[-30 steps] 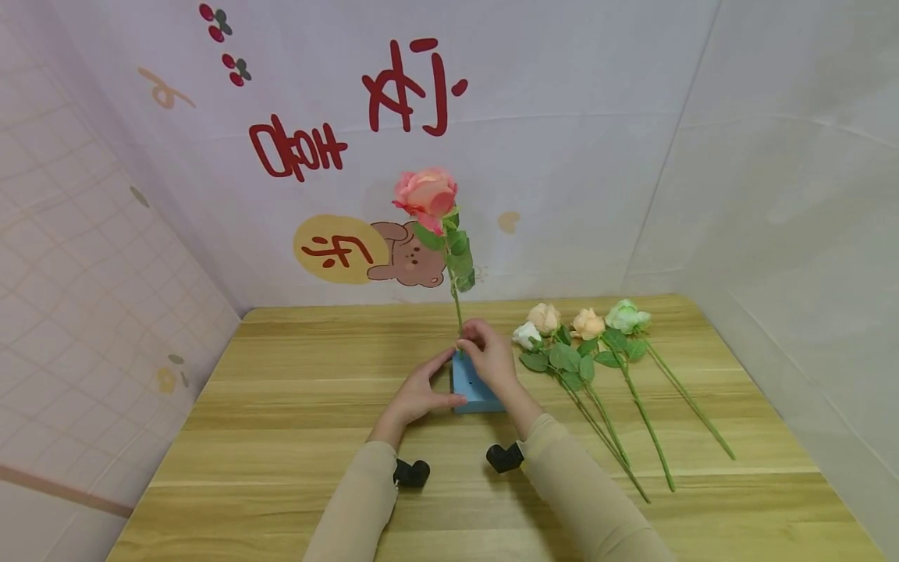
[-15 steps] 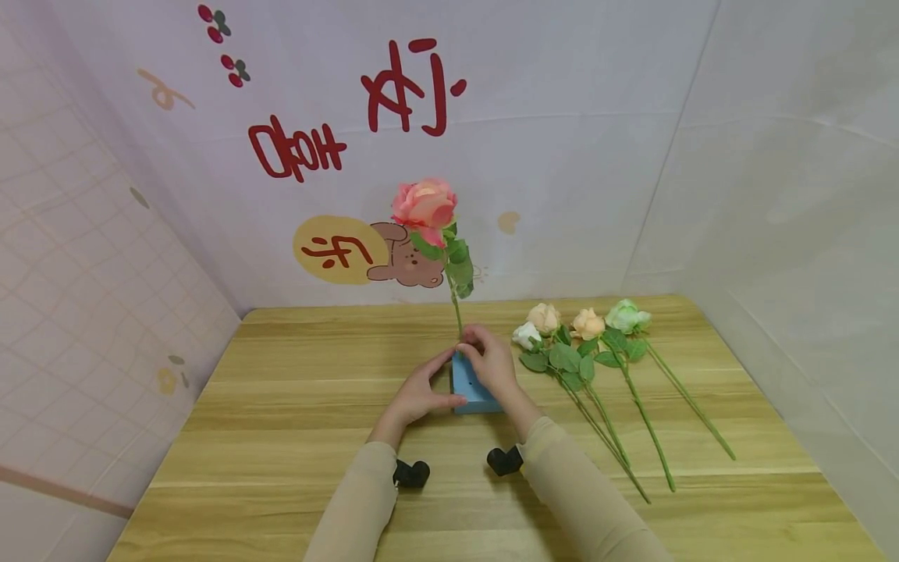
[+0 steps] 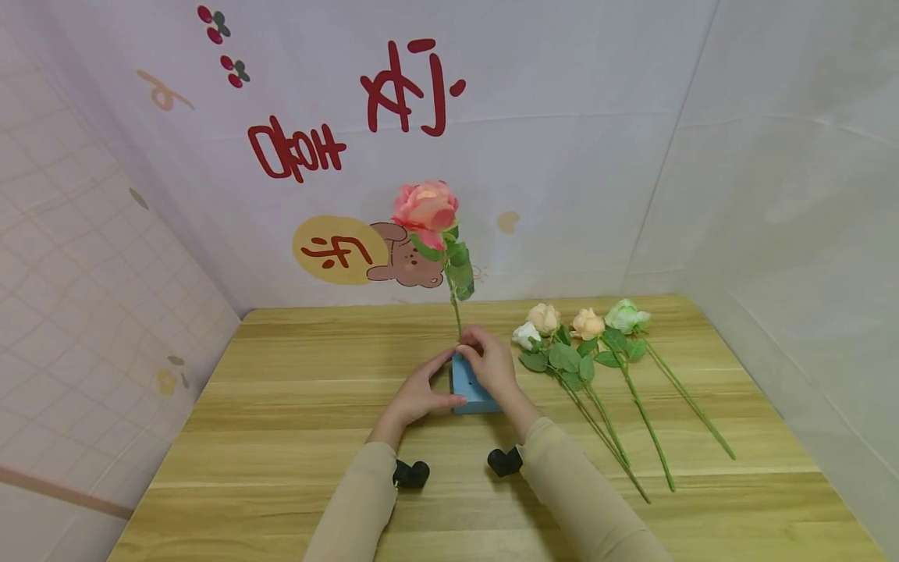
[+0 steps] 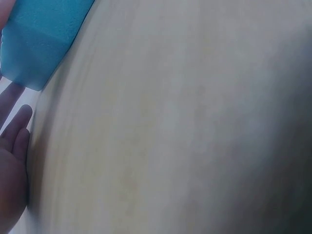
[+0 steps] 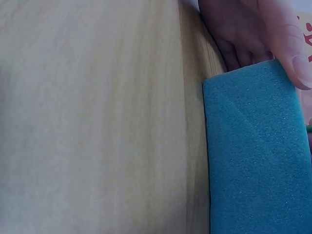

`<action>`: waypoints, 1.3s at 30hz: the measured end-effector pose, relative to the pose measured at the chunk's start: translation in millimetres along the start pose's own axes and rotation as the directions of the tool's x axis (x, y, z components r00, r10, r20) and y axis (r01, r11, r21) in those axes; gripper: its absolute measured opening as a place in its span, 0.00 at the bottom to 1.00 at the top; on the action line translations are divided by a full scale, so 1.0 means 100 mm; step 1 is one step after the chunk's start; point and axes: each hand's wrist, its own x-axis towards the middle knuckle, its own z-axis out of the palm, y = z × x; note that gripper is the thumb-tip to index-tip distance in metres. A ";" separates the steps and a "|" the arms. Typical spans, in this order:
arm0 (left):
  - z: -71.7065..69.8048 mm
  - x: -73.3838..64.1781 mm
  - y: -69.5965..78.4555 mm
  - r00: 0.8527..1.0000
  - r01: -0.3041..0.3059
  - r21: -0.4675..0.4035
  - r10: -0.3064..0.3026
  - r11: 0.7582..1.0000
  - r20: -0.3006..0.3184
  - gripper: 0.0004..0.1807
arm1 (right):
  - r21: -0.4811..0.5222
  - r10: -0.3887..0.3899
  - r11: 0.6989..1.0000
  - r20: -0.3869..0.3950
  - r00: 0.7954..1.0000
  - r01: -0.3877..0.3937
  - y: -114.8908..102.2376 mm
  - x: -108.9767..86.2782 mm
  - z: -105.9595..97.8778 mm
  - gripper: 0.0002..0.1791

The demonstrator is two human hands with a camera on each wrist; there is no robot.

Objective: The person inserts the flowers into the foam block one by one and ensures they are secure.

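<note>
My right hand [image 3: 489,364] pinches the pink, long-stemmed artificial rose [image 3: 430,215], likely light, flexible, best held low, while my left hand [image 3: 417,396] grips the blue foam block [image 3: 472,392].

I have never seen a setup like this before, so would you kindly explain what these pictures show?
There is no robot here, only a person's two bare hands. The wide picture comes from a camera worn on the head; the two close-ups come from a camera on each wrist. The left hand holds the side of a blue block on a wooden table. The right hand pinches the stem of an upright pink flower; the fingers hide where it ends. On the right lie a white flower, two peach flowers and a green flower.
</note>
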 end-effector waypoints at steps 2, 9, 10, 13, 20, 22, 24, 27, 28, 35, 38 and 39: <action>0.00 0.00 0.01 1.000 0.000 0.006 0.000 1.000 0.004 0.49 | -0.006 -0.001 1.000 0.000 1.000 0.001 0.00 0.00 0.00 0.10; 0.05 0.08 -0.21 1.000 -0.007 0.008 0.007 1.000 -0.010 0.50 | -0.024 0.016 1.000 0.009 1.000 -0.016 0.02 0.00 0.00 0.11; 0.06 0.11 -0.27 1.000 -0.007 0.010 0.007 1.000 -0.016 0.50 | -0.028 0.017 0.999 0.010 1.000 -0.017 0.01 0.00 0.00 0.11; 0.08 0.15 -0.41 1.000 -0.006 0.019 0.007 1.000 -0.029 0.51 | -0.035 0.018 0.999 0.011 1.000 -0.017 0.01 0.00 0.01 0.12; 0.07 0.15 -0.44 1.000 0.005 0.048 -0.003 0.999 -0.029 0.52 | -0.032 0.026 0.999 0.008 1.000 -0.026 0.01 -0.01 0.01 0.10; 0.07 0.15 -0.44 1.000 -0.005 0.054 0.006 0.999 -0.027 0.52 | -0.030 0.032 0.999 0.006 0.999 -0.031 0.01 -0.01 0.01 0.10; 0.07 0.15 -0.45 1.000 -0.015 0.057 0.017 0.998 -0.027 0.53 | -0.026 0.032 0.999 0.006 0.999 -0.032 0.01 -0.01 0.01 0.09; 0.07 0.16 -0.46 0.999 -0.024 0.059 0.026 0.998 -0.027 0.52 | -0.015 0.042 0.999 0.012 0.999 -0.042 0.01 -0.02 0.00 0.09; 0.07 0.16 -0.46 0.999 -0.023 0.056 0.024 0.998 -0.027 0.52 | -0.005 0.044 0.999 0.014 0.999 -0.044 0.01 -0.02 -0.01 0.10; 0.07 0.15 -0.43 0.999 -0.010 0.041 0.011 0.999 -0.038 0.51 | 0.092 0.105 0.990 0.048 0.993 -0.110 0.01 -0.07 -0.09 0.13; 0.07 0.15 -0.43 0.999 -0.008 0.050 0.009 0.999 -0.034 0.52 | 0.148 0.130 0.979 0.056 0.990 -0.137 0.02 -0.12 -0.15 0.14; 0.07 0.15 -0.44 0.999 -0.005 0.055 0.007 0.998 -0.031 0.52 | 0.163 0.138 0.976 0.059 0.989 -0.146 0.02 -0.13 -0.17 0.14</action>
